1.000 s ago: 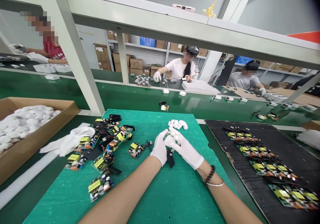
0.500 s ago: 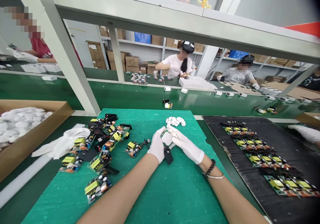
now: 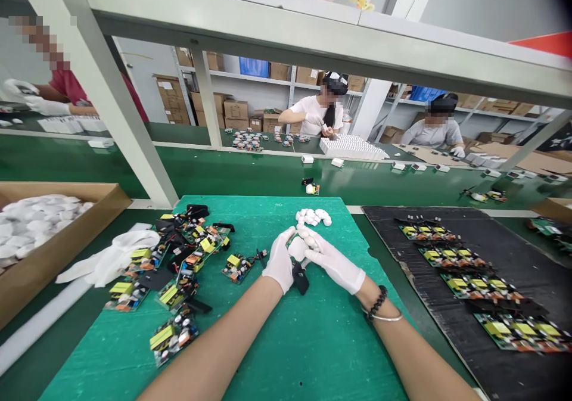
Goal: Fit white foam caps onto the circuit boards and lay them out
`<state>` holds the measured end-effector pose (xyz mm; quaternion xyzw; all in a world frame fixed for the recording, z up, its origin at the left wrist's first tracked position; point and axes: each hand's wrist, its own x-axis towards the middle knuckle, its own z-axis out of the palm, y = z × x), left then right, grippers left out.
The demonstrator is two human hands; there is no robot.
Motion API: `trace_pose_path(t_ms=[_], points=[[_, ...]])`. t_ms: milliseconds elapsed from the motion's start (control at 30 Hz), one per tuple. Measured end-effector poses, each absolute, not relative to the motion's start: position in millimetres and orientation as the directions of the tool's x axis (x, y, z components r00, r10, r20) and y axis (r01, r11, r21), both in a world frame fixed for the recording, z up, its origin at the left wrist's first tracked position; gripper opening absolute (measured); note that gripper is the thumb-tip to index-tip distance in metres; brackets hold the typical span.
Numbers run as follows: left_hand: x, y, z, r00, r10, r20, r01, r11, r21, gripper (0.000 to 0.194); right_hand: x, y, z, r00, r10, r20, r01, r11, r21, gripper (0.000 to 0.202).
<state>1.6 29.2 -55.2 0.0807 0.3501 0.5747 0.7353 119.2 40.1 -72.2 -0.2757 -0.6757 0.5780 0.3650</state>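
Note:
My left hand [image 3: 280,259], in a white glove, is closed on a round white piece [image 3: 297,248] above the green mat [image 3: 313,341]. From the right, my right hand [image 3: 334,261], also gloved, closes on the same piece. A black flat part [image 3: 300,278] hangs just below the piece, between my hands. Beyond my fingertips lies a small group of white pieces [image 3: 313,216]. Left of my left hand is a single circuit board [image 3: 236,267] with a yellow block and a black lead.
Heaped circuit boards [image 3: 172,294] and a white glove [image 3: 111,255] lie left, beside a cardboard box [image 3: 105,204] of white pieces. Rows of boards [image 3: 482,285] sit on a black sheet at right. Ahead runs a green belt [image 3: 250,171]; people work beyond.
The items on the belt have shifted right. The person's hand at the far right edge is gone, and boards show there. My hands have hardly moved and still hold the white piece.

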Motion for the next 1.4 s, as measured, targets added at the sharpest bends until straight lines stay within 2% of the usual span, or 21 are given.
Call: trace_pose_path(t_ms=[333,433,533,667,867,967,1167,1300,1400], points=[[2.5,30.7,-59.0,0.073,0.919,-0.387,-0.821,0.276,0.5,0.014,105.4,37.3,-78.8,-0.301,0.937,0.18,0.079,0.212,-0.974,0.056],[-1.4,36.9,-56.9,0.061,0.938,-0.341,-0.865,0.22,0.452,0.014,102.8,30.5,-73.0,-0.197,0.943,0.268,0.074,0.287,-0.955,0.048],[-6.5,43.9,-56.3,0.01,0.956,-0.293,-0.911,0.129,0.391,0.014,100.9,23.3,-68.2,-0.136,0.91,0.392,0.157,0.41,-0.898,0.031],[-7.0,47.8,-58.9,-0.028,0.966,-0.256,-0.91,0.082,0.407,0.014,96.3,18.9,-71.6,-0.178,0.9,0.397,0.258,0.432,-0.864,0.027],[-1.3,45.5,-65.8,-0.059,0.971,-0.231,-0.886,0.055,0.46,0.018,92.4,22.3,-79.0,-0.308,0.912,0.271,0.128,0.322,-0.938,0.038],[-1.2,46.2,-70.6,-0.102,0.965,-0.243,-0.866,0.035,0.5,0.017,92.5,22.4,-76.2,-0.341,0.902,0.263,0.137,0.324,-0.936,0.042],[0.0,45.4,-73.5,-0.121,0.971,-0.208,-0.854,0.005,0.52,0.016,91.6,18.2,-71.1,-0.354,0.903,0.243,0.179,0.32,-0.93,0.043],[1.8,44.4,-74.0,-0.136,0.979,-0.154,-0.815,-0.022,0.579,0.016,91.2,17.0,-70.9,-0.345,0.915,0.211,0.175,0.283,-0.943,0.045],[2.8,45.3,-76.5,-0.148,0.982,-0.119,-0.791,-0.045,0.61,0.017,92.3,16.7,-71.8,-0.334,0.909,0.251,0.209,0.331,-0.92,0.043]])
